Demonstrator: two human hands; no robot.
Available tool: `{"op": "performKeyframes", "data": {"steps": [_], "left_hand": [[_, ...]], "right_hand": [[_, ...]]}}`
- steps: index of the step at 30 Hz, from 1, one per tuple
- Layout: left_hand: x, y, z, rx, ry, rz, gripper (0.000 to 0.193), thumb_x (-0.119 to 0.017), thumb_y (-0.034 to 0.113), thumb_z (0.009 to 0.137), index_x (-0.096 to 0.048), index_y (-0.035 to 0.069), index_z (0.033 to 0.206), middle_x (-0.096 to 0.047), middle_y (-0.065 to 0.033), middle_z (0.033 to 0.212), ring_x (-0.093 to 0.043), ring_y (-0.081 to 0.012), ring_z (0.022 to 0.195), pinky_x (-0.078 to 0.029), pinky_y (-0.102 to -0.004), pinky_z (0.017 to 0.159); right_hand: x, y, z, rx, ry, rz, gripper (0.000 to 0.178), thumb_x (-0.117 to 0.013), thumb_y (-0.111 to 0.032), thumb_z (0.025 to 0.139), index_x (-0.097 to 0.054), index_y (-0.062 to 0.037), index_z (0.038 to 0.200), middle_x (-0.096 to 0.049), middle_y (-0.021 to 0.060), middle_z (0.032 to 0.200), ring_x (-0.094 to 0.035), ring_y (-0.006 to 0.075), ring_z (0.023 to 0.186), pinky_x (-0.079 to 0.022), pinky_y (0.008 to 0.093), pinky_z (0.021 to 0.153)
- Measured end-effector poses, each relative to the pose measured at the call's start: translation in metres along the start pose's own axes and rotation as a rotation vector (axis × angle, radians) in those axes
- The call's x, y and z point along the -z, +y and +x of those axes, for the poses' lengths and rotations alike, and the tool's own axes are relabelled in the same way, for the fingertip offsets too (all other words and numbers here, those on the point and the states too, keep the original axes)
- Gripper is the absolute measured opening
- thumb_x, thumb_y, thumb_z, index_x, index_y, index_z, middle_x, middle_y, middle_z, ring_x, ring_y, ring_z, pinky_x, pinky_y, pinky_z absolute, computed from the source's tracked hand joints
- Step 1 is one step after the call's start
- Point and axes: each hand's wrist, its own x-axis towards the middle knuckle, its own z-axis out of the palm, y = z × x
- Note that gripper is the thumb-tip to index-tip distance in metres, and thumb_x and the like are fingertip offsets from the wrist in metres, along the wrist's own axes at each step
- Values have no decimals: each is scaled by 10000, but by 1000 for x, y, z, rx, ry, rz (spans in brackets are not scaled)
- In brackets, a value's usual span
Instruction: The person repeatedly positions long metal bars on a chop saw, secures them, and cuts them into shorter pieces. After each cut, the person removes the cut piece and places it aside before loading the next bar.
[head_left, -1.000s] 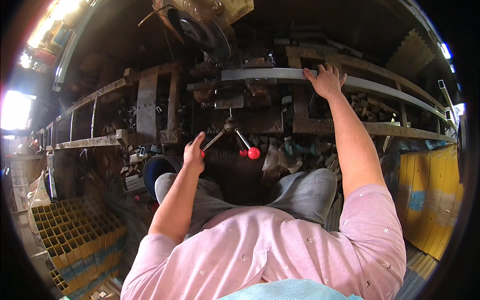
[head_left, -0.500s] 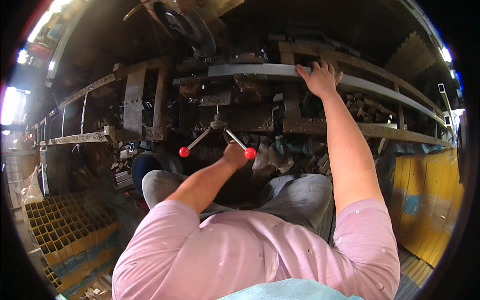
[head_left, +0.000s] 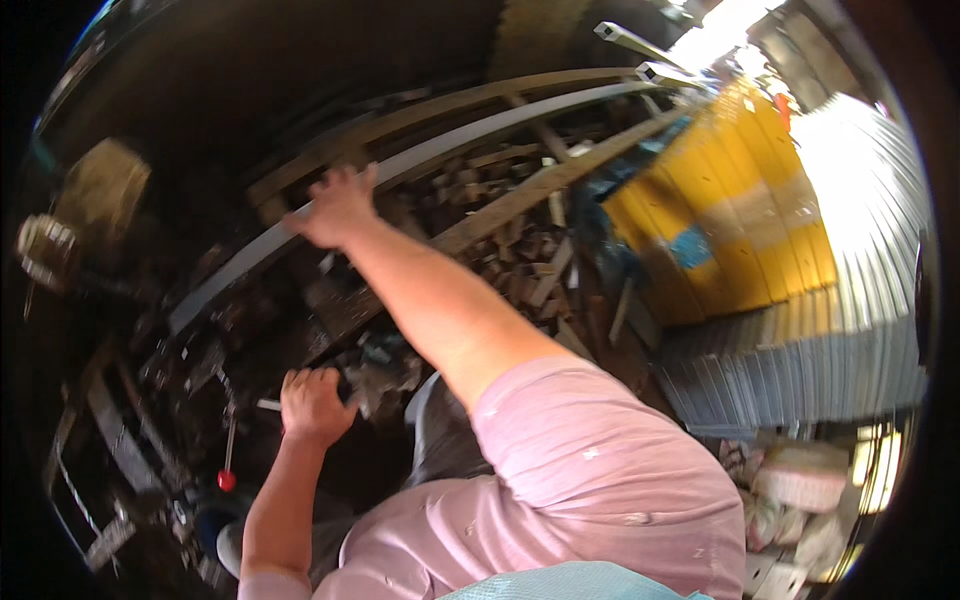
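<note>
A long grey metal tube (head_left: 440, 145) runs from the dark machine at lower left up to the far right. My right hand (head_left: 340, 208) lies over it with fingers spread, thumb and fingertips touching the tube rather than wrapping it. Lower and nearer to me, my left hand (head_left: 315, 405) is curled at a clamp handle (head_left: 268, 404); a short piece of bright rod shows beside its fingers, and the grasped end is hidden. Another rod of that handle ends in a red ball knob (head_left: 227, 481) to the left of my hand.
A rusty rail frame (head_left: 570, 180) flanks the tube, with many cut metal offcuts (head_left: 490, 185) heaped inside it. To the right stand a yellow stack of bars (head_left: 720, 220) and stacked grey metal lengths (head_left: 800, 360). White sacks (head_left: 800, 480) lie at lower right.
My view has swung to the right, so the machine now sits at lower left and the right-hand stacks show more. My right hand stays on the tube; my left remains at the handle.
</note>
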Motion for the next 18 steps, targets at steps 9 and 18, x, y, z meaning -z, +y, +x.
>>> {"op": "performKeyframes", "data": {"steps": [9,18], "left_hand": [[-42,6,27,195,-372,156,456,-757,503,904,-770,86,1087,-805,-148,1102,-759,-332,1101,-529,-452,1025],[17,-6,-51,-92,508,-186,302,-832,326,845,-750,75,991,-753,-126,1002,-696,-365,1061,-503,-486,1038]], "right_hand": [[-7,8,-6,-33,14,127,908,-504,-778,1004,-539,-99,1606,-351,211,1739,-190,436,1656,8,738,1295],[-48,-39,-88,288,625,430,667,-818,-434,898,-624,10,1356,-605,240,1405,-547,441,1331,-408,567,1160]]}}
